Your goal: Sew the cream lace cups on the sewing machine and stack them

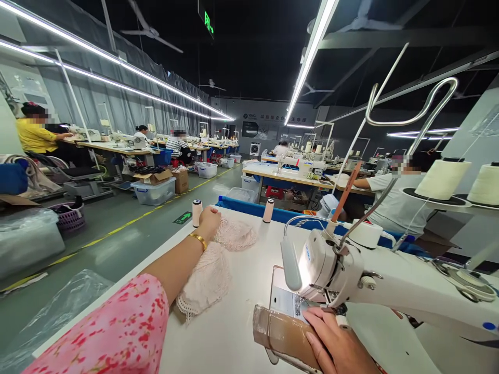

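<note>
Two pale pink lace pieces lie on the white tabletop [226,343], left of the sewing machine [393,272]: the far lace piece [238,236] just beside the left hand, the near lace piece [208,283] beside the forearm. The left hand [209,221] has its fingers curled; whether they grip the lace cannot be told. A gold bracelet [199,240] circles the wrist, above a pink flowered sleeve [117,327]. The right hand [337,335] rests on a brown box-like guard [286,335] below the machine's needle area, its fingers extended and slightly apart. A white lamp [290,262] hangs at the machine's head. Two thread spools, the left spool [197,213] and the right spool [268,211], stand upright near the tabletop's far edge. Beyond, to the right, a co-worker in a white shirt [401,202] sits beside large thread cones [444,179].
</note>
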